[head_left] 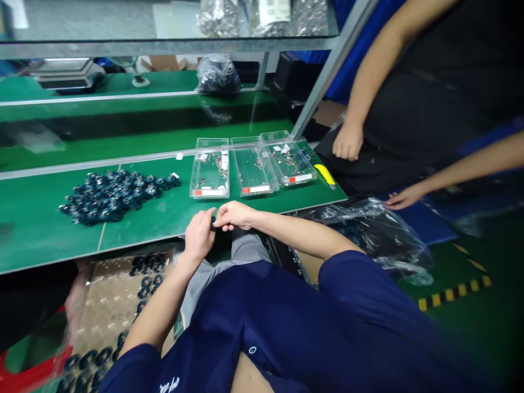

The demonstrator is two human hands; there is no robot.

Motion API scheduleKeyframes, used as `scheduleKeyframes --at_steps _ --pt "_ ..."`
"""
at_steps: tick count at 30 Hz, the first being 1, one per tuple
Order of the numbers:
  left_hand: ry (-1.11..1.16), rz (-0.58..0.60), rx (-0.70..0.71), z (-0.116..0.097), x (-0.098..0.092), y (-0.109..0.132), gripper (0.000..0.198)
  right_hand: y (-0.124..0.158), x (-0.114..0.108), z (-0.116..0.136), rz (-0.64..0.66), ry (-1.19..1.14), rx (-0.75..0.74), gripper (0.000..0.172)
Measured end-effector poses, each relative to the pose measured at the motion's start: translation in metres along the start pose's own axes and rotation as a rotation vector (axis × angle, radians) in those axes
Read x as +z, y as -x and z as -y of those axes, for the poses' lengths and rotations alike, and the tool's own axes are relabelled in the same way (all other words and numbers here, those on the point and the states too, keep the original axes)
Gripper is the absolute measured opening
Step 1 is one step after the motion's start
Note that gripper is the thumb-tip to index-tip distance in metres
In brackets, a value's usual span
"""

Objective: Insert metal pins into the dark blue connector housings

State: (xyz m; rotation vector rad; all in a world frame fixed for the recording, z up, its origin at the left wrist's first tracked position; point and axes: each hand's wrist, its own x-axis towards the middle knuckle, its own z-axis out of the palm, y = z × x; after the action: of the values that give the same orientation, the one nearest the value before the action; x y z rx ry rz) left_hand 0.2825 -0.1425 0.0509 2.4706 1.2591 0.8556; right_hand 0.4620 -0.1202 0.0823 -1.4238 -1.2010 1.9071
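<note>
Close to the front edge of the green table (176, 221), my left hand (199, 234) is closed around a small dark blue part (213, 222), mostly covered by the fingers. My right hand (235, 214) pinches at the same part from the other side; anything else between its fingertips is too small to make out. To the left lies a heap of dark blue parts with shiny metal bits (117, 194). Just beyond my hands stand three clear plastic trays, the left one (210, 188), the middle one (249, 172) and the right one (305, 172), with small metal pieces inside.
A yellow cutter knife (325, 173) lies at the table's right corner. Below left, a cardboard sheet (110, 295) carries rows of dark rings. A plastic bag (385, 234) sits at right, near a co-worker's hands (349, 141). A metal shelf post (323, 79) rises behind the trays.
</note>
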Motion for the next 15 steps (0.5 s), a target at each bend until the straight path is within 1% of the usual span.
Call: scheduleKeyframes --at_steps 4,6,7,8,9,10,11,12,13,14,15 --pt "0.185 0.002 -0.038 -0.007 0.003 -0.014 0.044 0.003 -0.011 -0.002 0.064 -0.195 0.05 0.029" --pt "0.242 0.025 -0.075 -0.013 0.008 -0.021 0.046 0.009 -0.019 -0.003 0.086 -0.24 0.057 0.03" --pt "0.273 0.041 -0.099 -0.016 0.011 -0.025 0.048 0.013 -0.027 -0.004 0.112 -0.24 0.047 0.03" --pt "0.313 0.05 -0.129 -0.019 0.014 -0.028 0.049 0.017 -0.038 -0.003 0.145 -0.213 0.017 0.031" --pt "0.364 0.051 -0.164 -0.02 0.017 -0.032 0.05 0.022 -0.054 -0.002 0.173 -0.155 -0.033 0.031" --pt "0.423 0.042 -0.206 -0.021 0.02 -0.034 0.052 0.027 -0.074 0.001 0.171 -0.071 -0.1 0.03" --pt "0.483 0.029 -0.249 -0.022 0.022 -0.036 0.052 0.032 -0.1 0.004 0.117 0.031 -0.174 0.028" --pt "0.536 0.016 -0.288 -0.021 0.024 -0.038 0.052 0.036 -0.13 0.009 0.007 0.149 -0.239 0.025" --pt "0.581 0.009 -0.317 -0.02 0.026 -0.039 0.051 0.04 -0.162 0.014 -0.192 0.265 -0.295 0.022" --pt "0.616 0.011 -0.335 -0.018 0.027 -0.04 0.049 0.042 -0.196 0.018 -0.435 0.396 -0.318 0.021" --pt "0.635 0.021 -0.347 -0.017 0.029 -0.04 0.047 0.042 -0.228 0.022 -0.675 0.564 -0.289 0.022"
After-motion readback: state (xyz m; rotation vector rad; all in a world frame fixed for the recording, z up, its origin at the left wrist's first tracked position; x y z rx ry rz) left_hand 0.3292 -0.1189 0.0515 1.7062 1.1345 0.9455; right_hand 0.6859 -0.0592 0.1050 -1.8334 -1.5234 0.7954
